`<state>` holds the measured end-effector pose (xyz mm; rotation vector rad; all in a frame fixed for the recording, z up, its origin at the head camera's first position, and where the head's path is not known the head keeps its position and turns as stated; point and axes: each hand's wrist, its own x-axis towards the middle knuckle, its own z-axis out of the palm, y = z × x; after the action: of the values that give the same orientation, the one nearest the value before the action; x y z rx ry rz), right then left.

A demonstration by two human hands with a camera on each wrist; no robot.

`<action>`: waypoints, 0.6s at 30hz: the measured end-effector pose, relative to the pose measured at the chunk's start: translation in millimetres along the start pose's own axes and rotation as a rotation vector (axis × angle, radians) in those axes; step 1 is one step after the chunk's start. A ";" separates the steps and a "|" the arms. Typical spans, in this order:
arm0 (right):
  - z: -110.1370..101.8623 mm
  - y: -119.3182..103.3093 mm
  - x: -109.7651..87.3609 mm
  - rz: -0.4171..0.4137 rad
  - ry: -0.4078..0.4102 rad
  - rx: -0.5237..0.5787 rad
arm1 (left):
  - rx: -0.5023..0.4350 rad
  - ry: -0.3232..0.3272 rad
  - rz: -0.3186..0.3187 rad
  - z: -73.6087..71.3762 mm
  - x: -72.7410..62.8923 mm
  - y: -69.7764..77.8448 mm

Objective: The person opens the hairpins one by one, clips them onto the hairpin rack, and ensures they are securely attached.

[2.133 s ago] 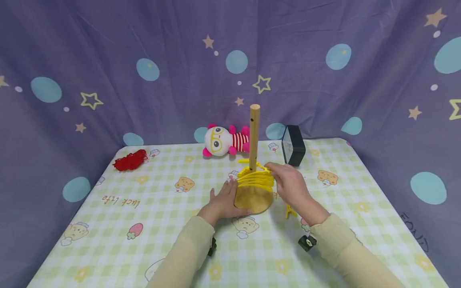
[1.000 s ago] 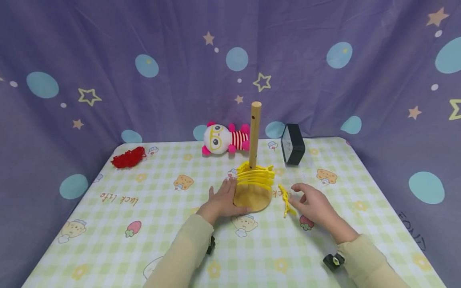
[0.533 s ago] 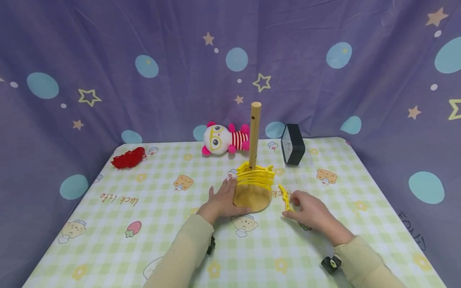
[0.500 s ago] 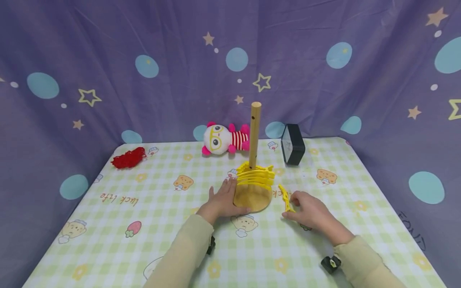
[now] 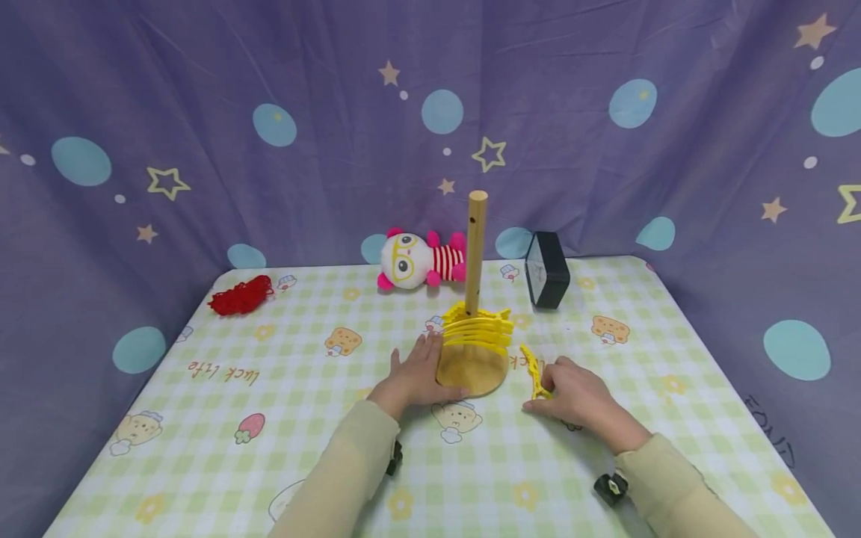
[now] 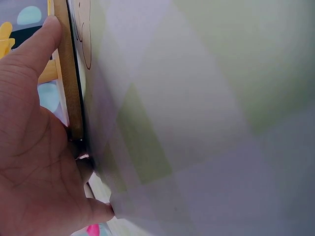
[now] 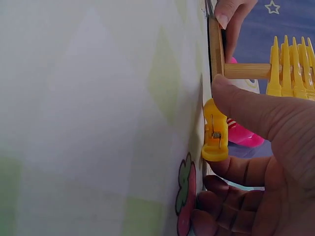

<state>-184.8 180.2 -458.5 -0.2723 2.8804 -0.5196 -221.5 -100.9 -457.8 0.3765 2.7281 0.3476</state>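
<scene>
A wooden stand (image 5: 475,258) with a round base (image 5: 473,377) and upright post is at the table's middle. Several yellow spring clips (image 5: 477,333) with long pointed ends are stacked around its lower post. My left hand (image 5: 415,377) rests against the base's left side, fingers extended; in the left wrist view its thumb (image 6: 47,37) lies along the base edge. A loose yellow clip (image 7: 215,130) with a metal spring lies right of the stand. My right hand (image 5: 575,392) pinches its near end between thumb and index finger, the other fingers loosely curled.
Behind the stand lies a panda plush toy (image 5: 420,261) with a striped body. A dark open-fronted box (image 5: 548,270) stands at the back right. A red tangled bundle (image 5: 241,296) is at the back left. A purple curtain (image 5: 323,90) hangs behind the checked tablecloth (image 5: 269,403).
My right hand has left the stacked clips, moved down and right to the loose clip, and its thumb and index finger have come together around it. The left hand stays at the base.
</scene>
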 end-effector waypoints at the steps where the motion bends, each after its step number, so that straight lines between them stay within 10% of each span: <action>1: 0.5 0.2 0.6 0.002 0.001 -0.006 | 0.000 0.000 0.000 0.1 0.3 -0.2; 18: -8.5 1.9 -2.9 -0.016 0.058 0.021 | -0.012 -0.002 0.006 0.3 -0.6 -0.4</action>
<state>-184.2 185.3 -450.9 -0.2823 2.9290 -0.5690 -221.0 -101.4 -458.0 0.3810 2.7223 0.3650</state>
